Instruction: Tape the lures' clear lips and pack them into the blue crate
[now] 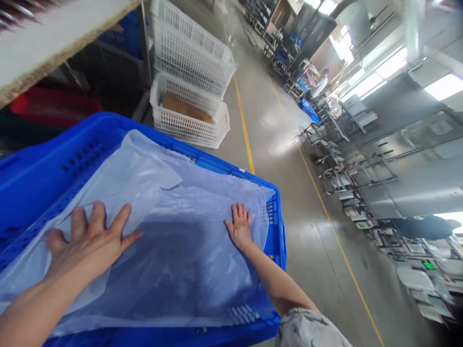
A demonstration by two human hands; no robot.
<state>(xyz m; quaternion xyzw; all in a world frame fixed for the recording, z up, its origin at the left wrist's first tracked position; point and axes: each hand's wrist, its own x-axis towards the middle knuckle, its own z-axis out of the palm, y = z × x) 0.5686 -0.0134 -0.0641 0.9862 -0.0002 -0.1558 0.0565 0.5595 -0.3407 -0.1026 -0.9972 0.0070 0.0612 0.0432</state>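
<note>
Crosswise, the thin, translucent white plastic sheet [188, 212] lay beneath both palms inside the blue perforated plastic crate [166, 140], the spread left hand [90, 241] nearer its loose folded flap, the right hand [240, 229] unclenched, flat near the far end.

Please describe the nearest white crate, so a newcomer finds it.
Start at the large blue crate. Just beyond its far side stand two stacks of white crates. Choose the nearer stack's top crate: only it shows a brown piece inside.

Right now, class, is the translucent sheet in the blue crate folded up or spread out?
Spread out: the sheet covers most of the crate's inside, though wrinkled.
</note>
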